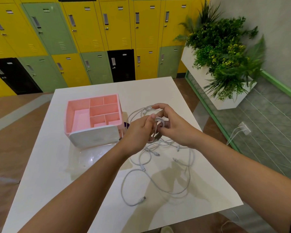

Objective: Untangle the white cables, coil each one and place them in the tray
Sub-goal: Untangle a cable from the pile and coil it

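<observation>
Stage: a first coil [157, 127] is judged to be in the winding; no cable has been put away yet.
Left hand [138, 130]: fingers are curled round the coil, which is held above the table [74, 182].
Right hand [173, 125]: a strand is pinched at the coil's 3 o'clock side, between thumb and curled fingers.
Tray [77, 105]: one pink tray is seen at 9 o'clock from the hands. Six compartments are counted, and nothing is seen in any of them.
Loose cables [143, 169]: a tangle is spread from 6 o'clock of the hands toward the near table edge, with a few loops at 12 o'clock.
Cable count: several white cables are there. The number cannot be told, since the strands cross, but about six plug ends are made out.
Left to do: the coil is to be finished and trayed, and the rest separated, coiled and trayed.
</observation>
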The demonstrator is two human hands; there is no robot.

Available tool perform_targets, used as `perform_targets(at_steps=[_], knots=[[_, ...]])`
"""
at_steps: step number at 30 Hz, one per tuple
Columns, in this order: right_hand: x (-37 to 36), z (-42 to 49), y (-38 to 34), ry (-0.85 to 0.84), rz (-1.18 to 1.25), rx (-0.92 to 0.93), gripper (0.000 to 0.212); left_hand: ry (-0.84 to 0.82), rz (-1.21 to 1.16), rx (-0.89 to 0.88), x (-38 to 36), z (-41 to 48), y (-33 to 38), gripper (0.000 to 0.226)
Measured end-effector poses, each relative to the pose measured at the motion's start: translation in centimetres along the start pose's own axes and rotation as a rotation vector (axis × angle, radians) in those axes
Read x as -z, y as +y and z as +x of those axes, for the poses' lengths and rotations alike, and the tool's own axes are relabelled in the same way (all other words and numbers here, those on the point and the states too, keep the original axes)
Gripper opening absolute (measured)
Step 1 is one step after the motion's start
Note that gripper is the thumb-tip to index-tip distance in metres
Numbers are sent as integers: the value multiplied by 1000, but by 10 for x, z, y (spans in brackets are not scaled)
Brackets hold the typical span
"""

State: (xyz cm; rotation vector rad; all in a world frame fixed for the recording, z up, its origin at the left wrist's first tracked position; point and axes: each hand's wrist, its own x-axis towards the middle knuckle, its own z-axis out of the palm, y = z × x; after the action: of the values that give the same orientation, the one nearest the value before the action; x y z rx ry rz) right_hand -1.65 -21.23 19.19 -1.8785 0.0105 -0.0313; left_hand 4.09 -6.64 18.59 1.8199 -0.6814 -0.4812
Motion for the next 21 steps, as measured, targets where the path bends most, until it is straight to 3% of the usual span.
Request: perform_targets(at_steps=[5, 11, 15, 17, 21], knots=[[3, 0, 1, -33, -30, 48, 58, -54, -146, 63, 6, 3, -2, 42], [-10, -7, 1, 190, -388, 255, 52, -27, -191, 83, 7, 7, -7, 43], [-13, -8, 0, 265, -182, 190, 53, 6, -189, 82, 5, 9, -6, 43], [-13, -8, -1, 237, -32, 148, 60, 24, -157, 80, 5, 8, -8, 44], [-11, -8, -2, 146, 37, 76, 63, 114, 75, 59, 1, 5, -11, 44]])
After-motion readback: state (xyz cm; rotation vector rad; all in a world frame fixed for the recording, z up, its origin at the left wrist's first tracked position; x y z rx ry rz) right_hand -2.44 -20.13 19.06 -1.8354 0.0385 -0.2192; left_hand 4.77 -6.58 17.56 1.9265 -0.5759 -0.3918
